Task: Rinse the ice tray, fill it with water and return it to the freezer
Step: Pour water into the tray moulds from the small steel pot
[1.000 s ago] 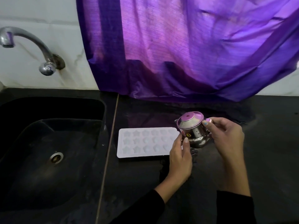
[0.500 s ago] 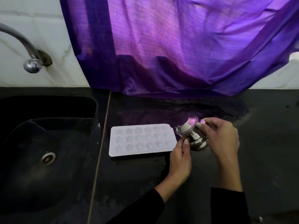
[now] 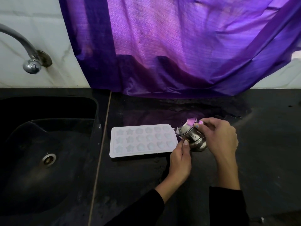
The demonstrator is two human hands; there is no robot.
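1. Ice tray (image 3: 143, 141), white, lies flat on the black counter (image 3: 260, 152), just left of both hands.
2. Right hand (image 3: 219, 137) grips a steel pot (image 3: 190, 137) tilted toward the tray's right edge.
3. Left hand (image 3: 180, 162) pinches the pot's lower side.
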